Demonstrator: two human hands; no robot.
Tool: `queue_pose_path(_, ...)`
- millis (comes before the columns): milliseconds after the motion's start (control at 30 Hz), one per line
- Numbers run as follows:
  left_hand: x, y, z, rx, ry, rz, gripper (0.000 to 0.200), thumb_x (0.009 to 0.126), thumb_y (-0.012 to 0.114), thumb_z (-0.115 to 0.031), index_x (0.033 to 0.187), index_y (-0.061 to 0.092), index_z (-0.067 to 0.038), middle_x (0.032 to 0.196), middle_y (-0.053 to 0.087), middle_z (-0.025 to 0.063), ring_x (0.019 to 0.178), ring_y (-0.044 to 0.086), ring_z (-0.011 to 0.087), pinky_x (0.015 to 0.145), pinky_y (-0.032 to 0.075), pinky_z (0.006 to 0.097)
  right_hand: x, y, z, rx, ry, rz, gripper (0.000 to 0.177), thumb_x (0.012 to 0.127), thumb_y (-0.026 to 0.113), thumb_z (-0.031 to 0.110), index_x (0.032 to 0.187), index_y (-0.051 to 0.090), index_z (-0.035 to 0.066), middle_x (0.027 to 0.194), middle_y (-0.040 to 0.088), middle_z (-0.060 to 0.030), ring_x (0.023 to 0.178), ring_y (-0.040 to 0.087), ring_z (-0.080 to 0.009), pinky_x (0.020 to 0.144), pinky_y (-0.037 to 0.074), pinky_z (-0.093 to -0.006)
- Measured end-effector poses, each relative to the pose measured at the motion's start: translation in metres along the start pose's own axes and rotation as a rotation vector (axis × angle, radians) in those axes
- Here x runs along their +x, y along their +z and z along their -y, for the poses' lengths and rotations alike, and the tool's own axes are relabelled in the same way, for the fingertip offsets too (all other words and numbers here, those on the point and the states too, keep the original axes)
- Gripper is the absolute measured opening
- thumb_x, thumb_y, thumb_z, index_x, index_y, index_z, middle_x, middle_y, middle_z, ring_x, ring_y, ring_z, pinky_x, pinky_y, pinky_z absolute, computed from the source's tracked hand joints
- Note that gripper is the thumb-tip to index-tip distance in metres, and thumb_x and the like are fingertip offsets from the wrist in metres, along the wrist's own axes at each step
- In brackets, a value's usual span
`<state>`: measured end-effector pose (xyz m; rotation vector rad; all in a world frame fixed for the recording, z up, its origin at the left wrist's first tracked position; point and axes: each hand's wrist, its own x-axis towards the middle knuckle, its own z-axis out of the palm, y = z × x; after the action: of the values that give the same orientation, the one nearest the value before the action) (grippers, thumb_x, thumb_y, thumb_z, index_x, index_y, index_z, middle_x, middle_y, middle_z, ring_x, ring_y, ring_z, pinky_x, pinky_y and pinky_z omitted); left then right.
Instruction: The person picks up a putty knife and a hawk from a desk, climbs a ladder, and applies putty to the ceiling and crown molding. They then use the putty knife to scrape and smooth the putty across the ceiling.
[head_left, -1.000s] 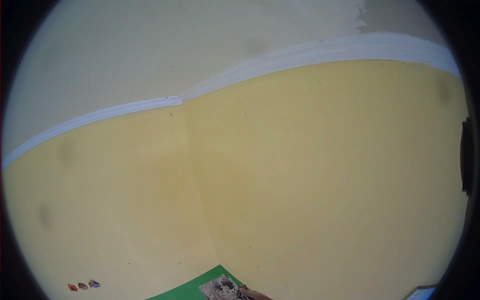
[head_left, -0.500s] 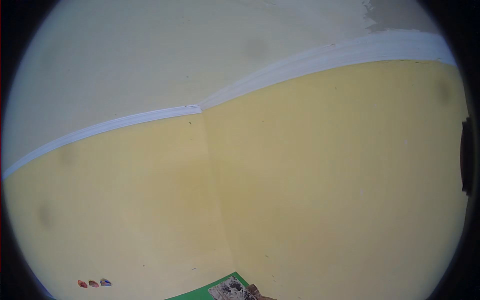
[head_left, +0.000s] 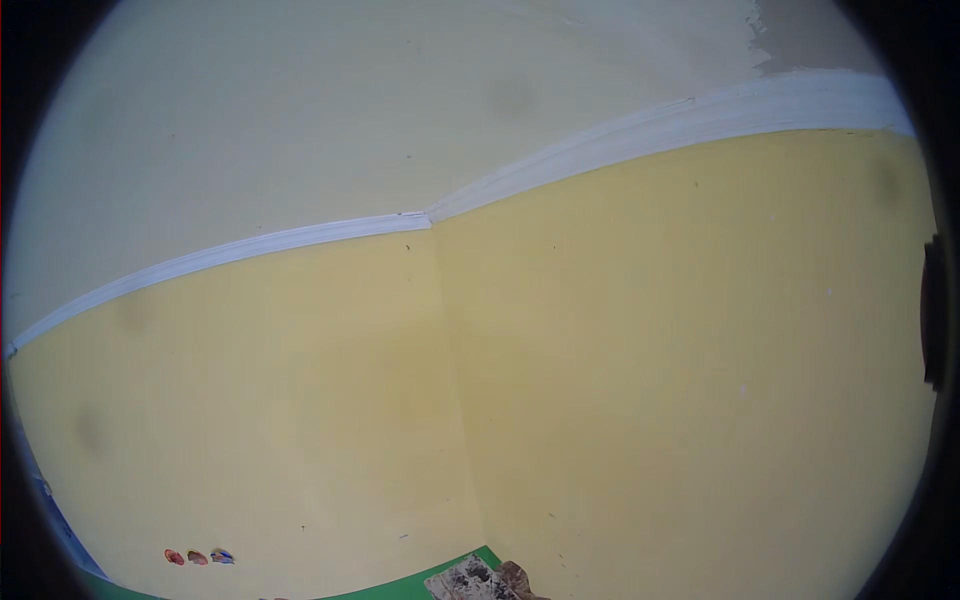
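Note:
Neither my left hand nor my right hand is in view. At the bottom edge, a patchy black-and-pale flat piece [head_left: 465, 580] overlaps a green surface [head_left: 395, 588] in the corner. Beside it on the right is a brown, crumpled-looking thing [head_left: 515, 577], cut off by the frame. Three small colourful shapes [head_left: 197, 557] sit in a row low on the left yellow wall [head_left: 250, 400].
White moulding [head_left: 280, 241] runs between the yellow walls and the pale ceiling [head_left: 280, 100]. Paint peels at a grey ceiling patch [head_left: 810, 35] on the upper right. A dark object [head_left: 932, 315] shows at the right edge, and something blue [head_left: 60, 515] at the lower left.
The view has turned slightly left, so the wall corner and the colourful shapes sit further right. More of the blue thing and the green surface shows at the lower left.

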<state>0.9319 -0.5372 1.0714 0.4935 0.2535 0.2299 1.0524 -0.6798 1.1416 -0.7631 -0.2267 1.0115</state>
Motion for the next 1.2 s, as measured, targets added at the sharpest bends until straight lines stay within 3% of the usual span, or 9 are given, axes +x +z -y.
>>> queue_pose_path(167,0.0,-0.008,-0.01,-0.066,0.043,0.017,0.039,0.101,0.057,-0.032,0.128,0.06,-0.004,0.108,0.069,0.0088,0.098,0.069,0.0235,0.084,0.06,0.04,0.009,0.001,0.043,0.214,-0.228,-0.05,0.025,0.1,0.062,0.017,0.121,0.063,0.003,0.111,0.067,-0.0065,0.098,0.066,-0.0198,0.089,0.052,-0.0379)
queue_pose_path(200,0.006,-0.018,-0.015,-0.101,0.055,0.007,0.04,0.101,0.058,-0.032,0.129,0.06,-0.004,0.111,0.069,0.0095,0.099,0.068,0.0239,0.084,0.059,0.0404,0.048,-0.036,0.07,0.134,-0.523,0.423,0.021,0.1,0.061,0.014,0.117,0.063,0.002,0.106,0.067,-0.0073,0.098,0.065,-0.0197,0.09,0.052,-0.0377)
queue_pose_path(267,0.004,-0.03,-0.023,-0.168,0.078,-0.013,0.042,0.101,0.06,-0.033,0.131,0.06,-0.003,0.117,0.069,0.011,0.102,0.068,0.0245,0.086,0.058,0.0411,0.006,0.046,0.167,0.042,-0.852,-0.049,0.014,0.102,0.06,0.016,0.111,0.062,0.006,0.097,0.062,-0.0023,0.092,0.06,-0.0169,0.081,0.05,-0.0339)
queue_pose_path(533,-0.039,-0.001,-0.045,-0.016,0.273,0.124,0.043,0.099,0.062,-0.029,0.132,0.058,-0.001,0.118,0.069,0.0128,0.101,0.068,0.027,0.084,0.059,0.043,-0.092,0.326,0.479,-0.317,-1.739,0.728,0.019,0.097,0.051,-0.001,0.114,0.055,0.004,0.091,0.06,-0.0061,0.091,0.061,-0.0185,0.083,0.05,-0.0333)
queue_pose_path(667,-0.035,0.008,-0.059,-0.033,0.237,-0.01,0.048,0.096,0.066,-0.025,0.137,0.053,-0.002,0.123,0.066,0.0131,0.1,0.07,0.0279,0.076,0.062,0.0385,-0.137,0.45,0.55,-0.14,-1.944,0.09,0.022,0.093,0.058,0.003,0.115,0.062,0.003,0.098,0.067,-0.0087,0.092,0.064,-0.0197,0.083,0.052,-0.0341)
queue_pose_path(733,-0.032,0.037,-0.077,0.818,0.793,0.024,0.053,0.096,0.067,-0.035,0.136,0.053,-0.003,0.122,0.065,0.0121,0.106,0.066,0.0263,0.088,0.056,0.0397,-0.141,0.483,0.547,-0.577,-2.075,-0.251,0.022,0.093,0.061,0.006,0.114,0.065,0.003,0.102,0.069,-0.0083,0.093,0.066,-0.0192,0.083,0.053,-0.0331)
queue_pose_path(800,-0.024,0.1,-0.098,0.348,0.404,-0.123,0.049,0.095,0.07,-0.032,0.129,0.061,0.002,0.125,0.065,0.0145,0.102,0.069,0.0308,0.092,0.055,0.0412,-0.137,0.5,0.517,-1.279,-2.107,-0.994,0.023,0.092,0.065,0.01,0.113,0.069,0.003,0.106,0.071,-0.008,0.095,0.068,-0.0187,0.084,0.053,-0.0321)
queue_pose_path(933,-0.042,0.238,-0.183,0.824,0.764,0.107,0.04,0.094,0.074,-0.024,0.124,0.066,0.001,0.113,0.073,0.0103,0.098,0.07,0.0192,0.082,0.056,0.035,-0.105,0.492,0.538,-1.554,-1.91,-2.223,0.026,0.09,0.071,0.017,0.112,0.076,0.004,0.113,0.076,-0.0074,0.097,0.071,-0.0178,0.084,0.054,-0.03)
queue_pose_path(1200,-0.149,0.472,-0.285,1.643,2.354,-0.07,0.037,0.081,0.069,-0.011,0.117,0.074,-0.01,0.127,0.066,0.0139,0.117,0.063,0.0327,0.085,0.057,0.0426,-0.176,0.407,0.55,-0.584,-1.517,-0.179,0.028,0.091,0.07,0.017,0.114,0.074,0.002,0.115,0.074,-0.0105,0.101,0.07,-0.021,0.086,0.054,-0.0326)
